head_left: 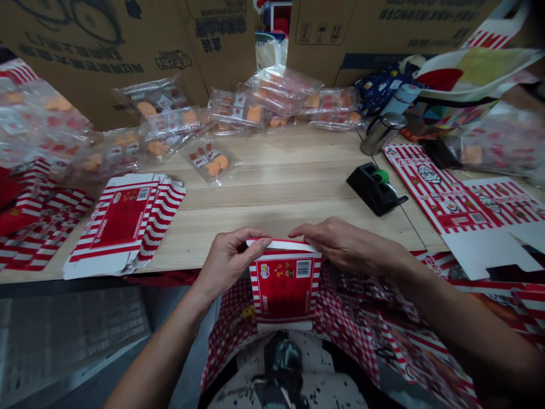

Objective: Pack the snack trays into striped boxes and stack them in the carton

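Observation:
I hold a small red-and-white striped carton upright over my lap, at the table's front edge. My left hand pinches its top left corner, thumb and fingers closed on the flap. My right hand lies over the top right edge, fingers pressed down on the white top flap. The carton's red face with a barcode faces me.
A stack of flat striped cartons lies at left on the wooden table. Clear bags of orange pieces spread along the back. A black tape dispenser, a metal cup and more flat cartons sit at right. Cardboard boxes stand behind.

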Demonstrator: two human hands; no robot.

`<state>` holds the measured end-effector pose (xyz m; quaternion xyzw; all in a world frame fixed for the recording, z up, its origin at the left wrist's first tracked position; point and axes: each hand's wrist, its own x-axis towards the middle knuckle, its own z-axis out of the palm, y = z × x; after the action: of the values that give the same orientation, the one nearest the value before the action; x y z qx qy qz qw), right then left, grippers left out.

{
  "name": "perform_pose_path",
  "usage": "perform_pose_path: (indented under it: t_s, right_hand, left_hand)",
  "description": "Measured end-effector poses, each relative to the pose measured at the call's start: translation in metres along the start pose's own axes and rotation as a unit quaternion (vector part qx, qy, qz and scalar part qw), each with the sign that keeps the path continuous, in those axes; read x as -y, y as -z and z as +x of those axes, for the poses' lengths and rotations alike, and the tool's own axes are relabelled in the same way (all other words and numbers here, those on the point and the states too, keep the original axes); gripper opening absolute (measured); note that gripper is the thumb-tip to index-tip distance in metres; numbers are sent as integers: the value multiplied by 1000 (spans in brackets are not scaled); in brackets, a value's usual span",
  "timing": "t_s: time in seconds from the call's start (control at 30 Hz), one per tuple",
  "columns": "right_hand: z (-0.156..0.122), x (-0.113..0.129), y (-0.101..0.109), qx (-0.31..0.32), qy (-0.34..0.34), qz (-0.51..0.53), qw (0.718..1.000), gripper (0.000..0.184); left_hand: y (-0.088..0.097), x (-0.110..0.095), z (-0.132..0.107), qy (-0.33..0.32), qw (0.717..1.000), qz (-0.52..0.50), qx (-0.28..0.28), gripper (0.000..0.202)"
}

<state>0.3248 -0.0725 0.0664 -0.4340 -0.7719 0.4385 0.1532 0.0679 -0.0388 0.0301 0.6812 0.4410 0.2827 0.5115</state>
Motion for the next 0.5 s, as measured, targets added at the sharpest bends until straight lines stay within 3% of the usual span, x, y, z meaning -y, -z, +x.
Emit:
perform_pose_path:
  t_s: [0.2, 0.37, 0.5]
  right_hand:
    - [9, 2, 9, -1, 37, 79, 996, 21]
    - [15, -3, 6, 30, -14, 167, 985, 30]
    - [18, -9, 6, 18, -51, 225, 973, 30]
  left_hand:
    - [2, 4, 0, -1, 999, -32, 0, 25]
    - [7, 6, -3, 12, 997, -61, 36, 29]
    - [9, 9, -7, 32, 994, -80, 60, 36]
